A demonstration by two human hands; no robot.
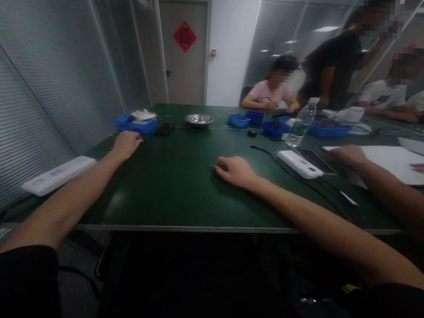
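Observation:
My left hand (125,145) is on the left part of the green table (171,190), just in front of a blue basket (135,123) with white crumpled material in it. Its fingers are curled together; whatever lies between them is too small and blurred to name. Near the table's middle rests my right hand (238,171), closed around a thin tool with a dark body. The tool's slender tip (212,165) points left, and the rest is hidden by my fingers. A dark flat object (165,129) lies beside the basket.
A metal bowl (199,121) and small blue bins (238,120) stand farther back. A clear bottle (302,122), white power bank (299,164), phone (316,161) and cables lie right. Another white device (58,175) is left. Another person's hand (348,156) touches papers; several people sit beyond.

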